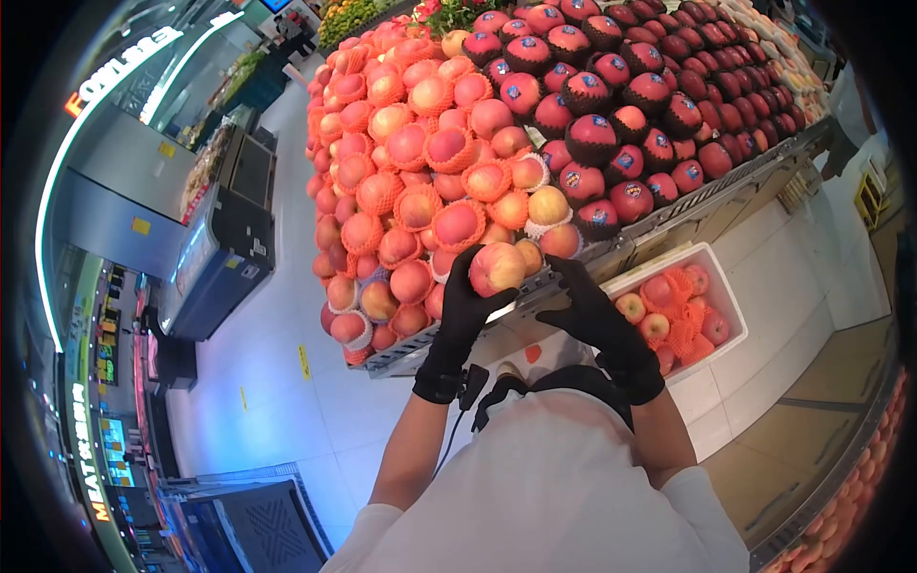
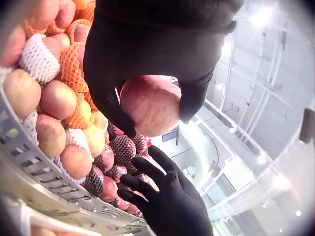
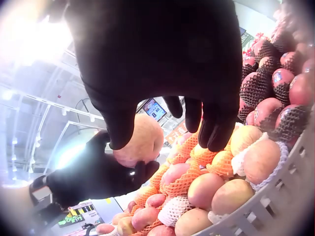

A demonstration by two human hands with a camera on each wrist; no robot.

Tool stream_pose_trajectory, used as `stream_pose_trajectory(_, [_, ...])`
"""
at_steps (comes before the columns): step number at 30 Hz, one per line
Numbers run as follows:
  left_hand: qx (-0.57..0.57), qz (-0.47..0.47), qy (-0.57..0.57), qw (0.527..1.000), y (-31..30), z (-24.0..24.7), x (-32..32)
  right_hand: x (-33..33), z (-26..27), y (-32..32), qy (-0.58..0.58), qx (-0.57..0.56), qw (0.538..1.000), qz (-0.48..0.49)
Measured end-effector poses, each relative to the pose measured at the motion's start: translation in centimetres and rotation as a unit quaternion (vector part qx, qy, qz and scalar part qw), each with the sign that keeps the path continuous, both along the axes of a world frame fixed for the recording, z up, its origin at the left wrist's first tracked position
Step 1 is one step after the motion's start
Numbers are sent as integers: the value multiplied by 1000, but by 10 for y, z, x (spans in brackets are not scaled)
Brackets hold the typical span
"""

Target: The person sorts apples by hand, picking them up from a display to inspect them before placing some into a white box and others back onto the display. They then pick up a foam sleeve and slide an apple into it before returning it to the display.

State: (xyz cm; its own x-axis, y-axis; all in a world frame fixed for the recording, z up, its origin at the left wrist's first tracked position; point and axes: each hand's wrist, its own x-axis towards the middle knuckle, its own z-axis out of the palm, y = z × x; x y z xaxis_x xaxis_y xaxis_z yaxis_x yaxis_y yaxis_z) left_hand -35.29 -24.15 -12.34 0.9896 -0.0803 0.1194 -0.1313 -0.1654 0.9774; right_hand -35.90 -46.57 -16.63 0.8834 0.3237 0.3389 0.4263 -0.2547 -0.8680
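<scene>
A large yellow-red apple [image 1: 498,269] without a net is gripped by my black-gloved left hand [image 1: 465,304], just above the front edge of the fruit display. In the left wrist view the thumb and fingers curl round the apple [image 2: 150,105] from both sides. My gloved right hand [image 1: 594,312] is a little to the right, its fingers spread and nothing held in them. Below and behind the hands lie apples in orange foam nets [image 1: 457,224], with a few in white nets [image 1: 548,206] close by. The right palm faces the held apple [image 3: 142,141] in the right wrist view.
Dark red apples [image 1: 591,139] in black nets fill the display's right side. A grey slatted rim [image 1: 392,358] edges the display. On the floor at right, a white foam box [image 1: 731,310] holds apples and loose orange nets. A dark cabinet [image 1: 229,253] stands at left.
</scene>
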Motion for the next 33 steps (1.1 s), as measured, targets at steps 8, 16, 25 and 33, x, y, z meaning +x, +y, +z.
stream_pose_trajectory(8, [75, -6, -115, 990, -11, -22, -6, -31, -4, -57, 247, 19, 969, -19])
stream_pose_trajectory(16, [97, 43, -79, 991, 2, -20, -8, -100, -76, -147, 274, 321, 891, -168])
stream_pose_trajectory(25, [-360, 70, 233, 901, 43, -62, -25, -125, -172, -219, 321, 412, 767, -372])
stream_pose_trajectory(33, [319, 184, -119, 922, 31, -17, -44, -74, -249, -235, 302, 328, 847, -289])
